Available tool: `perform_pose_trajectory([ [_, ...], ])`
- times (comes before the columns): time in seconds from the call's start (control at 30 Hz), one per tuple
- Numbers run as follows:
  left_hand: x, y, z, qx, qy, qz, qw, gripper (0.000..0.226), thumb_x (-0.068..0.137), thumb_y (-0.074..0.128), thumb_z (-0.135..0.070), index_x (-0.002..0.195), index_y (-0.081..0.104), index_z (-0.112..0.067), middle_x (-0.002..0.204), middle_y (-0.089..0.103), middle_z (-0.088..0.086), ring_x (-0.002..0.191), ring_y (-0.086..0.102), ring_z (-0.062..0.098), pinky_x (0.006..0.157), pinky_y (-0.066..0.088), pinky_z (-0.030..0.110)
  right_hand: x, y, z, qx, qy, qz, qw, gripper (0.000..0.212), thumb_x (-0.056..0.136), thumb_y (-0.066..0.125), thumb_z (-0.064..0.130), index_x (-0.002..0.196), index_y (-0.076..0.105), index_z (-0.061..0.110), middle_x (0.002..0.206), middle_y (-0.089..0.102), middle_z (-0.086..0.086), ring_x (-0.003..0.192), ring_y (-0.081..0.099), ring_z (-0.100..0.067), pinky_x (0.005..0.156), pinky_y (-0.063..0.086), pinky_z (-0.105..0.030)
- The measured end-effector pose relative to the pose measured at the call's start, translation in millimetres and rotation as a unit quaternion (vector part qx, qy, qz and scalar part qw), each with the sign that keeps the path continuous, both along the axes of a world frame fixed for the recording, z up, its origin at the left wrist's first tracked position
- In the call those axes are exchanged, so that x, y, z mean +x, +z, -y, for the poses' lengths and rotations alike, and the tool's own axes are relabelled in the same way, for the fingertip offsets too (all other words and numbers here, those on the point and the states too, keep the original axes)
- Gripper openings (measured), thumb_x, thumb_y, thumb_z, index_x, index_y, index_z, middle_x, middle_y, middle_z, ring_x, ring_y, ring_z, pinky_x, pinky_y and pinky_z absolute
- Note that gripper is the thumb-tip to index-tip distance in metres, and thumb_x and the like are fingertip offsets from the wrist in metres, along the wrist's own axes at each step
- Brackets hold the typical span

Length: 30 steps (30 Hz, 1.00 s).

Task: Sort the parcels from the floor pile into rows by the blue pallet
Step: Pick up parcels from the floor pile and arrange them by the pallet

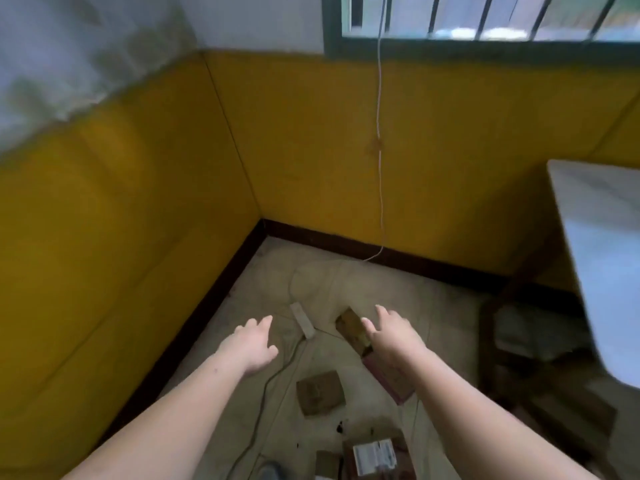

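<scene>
Hands both out over the floor [346, 282], fingers loose and spread, holding nothing: left hand [251, 344] at 9 o'clock of the white power strip [302, 319], right hand [389, 337] above the brown parcel [351, 327]. Pink parcel [394, 381] lies partly under the right wrist. Cardboard parcel [320, 393] sits at 6 o'clock; labelled parcel [374, 457] lower still. White table [602, 244] at 3 o'clock. Frame blurred.

Matt brown cardboard parcels [320, 392] lie on a dull, stained concrete floor [363, 282] — yellow wall [138, 202] smooth, faintly glossy; white plastic power strip [302, 319].
</scene>
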<state>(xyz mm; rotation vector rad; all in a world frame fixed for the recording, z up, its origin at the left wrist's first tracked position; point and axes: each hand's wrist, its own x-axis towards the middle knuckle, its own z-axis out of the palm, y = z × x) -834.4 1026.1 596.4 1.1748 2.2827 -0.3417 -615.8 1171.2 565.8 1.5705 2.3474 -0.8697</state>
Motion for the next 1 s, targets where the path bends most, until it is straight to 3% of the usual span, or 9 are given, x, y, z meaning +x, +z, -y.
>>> perform_pose_trajectory([
  [0.17,-24.9,-245.0,-16.5,-0.056,0.025,0.097,0.993,0.074,0.1,0.045,-0.039,0.157,0.005,-0.016,0.159,0.023,0.015,0.143,0.032,0.03,0.114,0.032,0.032,-29.7,-250.3,5.5,-0.083,-0.015,-0.003,0.996,0.062,0.101,0.033,0.051,0.152,0.026,0.016,0.145,0.045,-0.012,0.127,0.049,-0.029,0.099,0.046,-0.037],
  [0.37,-45.2,-519.2,-29.2,-0.061,0.118,0.193,0.972,0.075,0.1,0.041,-0.044,0.156,0.006,-0.009,0.161,0.017,0.014,0.145,0.027,0.03,0.115,0.03,0.034,-75.0,-525.5,22.4,-0.184,-0.082,-0.008,0.979,0.07,0.102,0.039,0.046,0.157,0.009,0.015,0.159,0.025,-0.011,0.143,0.031,-0.027,0.114,0.029,-0.034],
  [0.43,-45.9,-581.6,-33.1,-0.043,0.262,0.268,0.926,0.085,0.094,0.053,-0.047,0.156,0.008,-0.009,0.157,0.029,0.012,0.14,0.036,0.03,0.105,0.038,0.031,-93.2,-588.6,22.7,-0.219,-0.127,-0.019,0.967,0.073,0.101,0.04,0.046,0.157,0.005,0.015,0.159,0.025,-0.014,0.143,0.031,-0.033,0.117,0.028,-0.039],
  [0.57,-39.9,-630.3,-42.4,0.029,0.456,0.412,0.788,0.065,0.087,0.055,-0.054,0.137,0.049,-0.013,0.11,0.065,0.006,0.094,0.06,0.023,0.076,0.047,0.033,-123.5,-620.6,16.3,-0.288,-0.271,-0.071,0.916,0.071,0.101,0.021,0.058,0.153,0.021,0.01,0.154,0.034,-0.019,0.137,0.039,-0.037,0.112,0.036,-0.048],
  [0.67,-40.5,-574.3,-47.8,0.095,0.504,0.418,0.75,0.08,0.079,0.058,-0.067,0.14,0.043,-0.018,0.117,0.064,0.008,0.099,0.059,0.026,0.067,0.048,0.033,-120.1,-555.8,12.4,-0.296,-0.364,-0.149,0.87,0.088,0.087,0.035,0.075,0.149,0.028,0.012,0.146,0.043,-0.016,0.129,0.047,-0.035,0.107,0.041,-0.048],
  [0.73,-39.0,-491.6,-57.8,0.142,0.511,0.412,0.741,0.081,0.078,0.062,-0.071,0.135,0.041,-0.017,0.119,0.062,0.01,0.097,0.06,0.026,0.07,0.055,0.039,-111.2,-482.6,8.9,-0.287,-0.409,-0.197,0.843,0.099,0.079,0.041,0.082,0.148,0.03,0.012,0.144,0.046,-0.012,0.128,0.049,-0.033,0.107,0.041,-0.044],
  [0.8,-33.7,-385.6,-66.5,0.2,0.514,0.409,0.727,0.071,0.08,0.068,-0.061,0.128,0.039,-0.017,0.119,0.06,0.012,0.092,0.063,0.027,0.08,0.058,0.051,-104.2,-388.3,6.6,-0.244,-0.438,-0.266,0.823,0.086,0.08,0.054,0.074,0.139,0.042,0.014,0.137,0.053,-0.011,0.123,0.054,-0.032,0.104,0.044,-0.042],
  [0.9,-26.3,-211.7,-75.8,0.27,0.439,0.376,0.77,0.1,0.062,0.071,-0.073,0.141,0.036,-0.023,0.139,0.051,0.01,0.114,0.061,0.03,0.096,0.052,0.052,-90.0,-212.0,-5.3,-0.154,-0.419,-0.346,0.825,0.057,0.068,0.068,0.055,0.117,0.049,0.035,0.129,0.057,-0.005,0.108,0.06,-0.024,0.095,0.052,-0.043],
  [1.0,-10.6,-23.5,-71.0,0.31,0.359,0.359,0.804,0.119,0.053,0.061,-0.084,0.151,0.03,-0.023,0.154,0.037,0.007,0.134,0.045,0.028,0.107,0.041,0.05,-56.2,-6.6,-6.5,-0.103,-0.347,-0.413,0.836,0.055,0.077,0.063,0.045,0.13,0.051,0.039,0.129,0.052,-0.003,0.107,0.059,-0.019,0.093,0.052,-0.04],
])
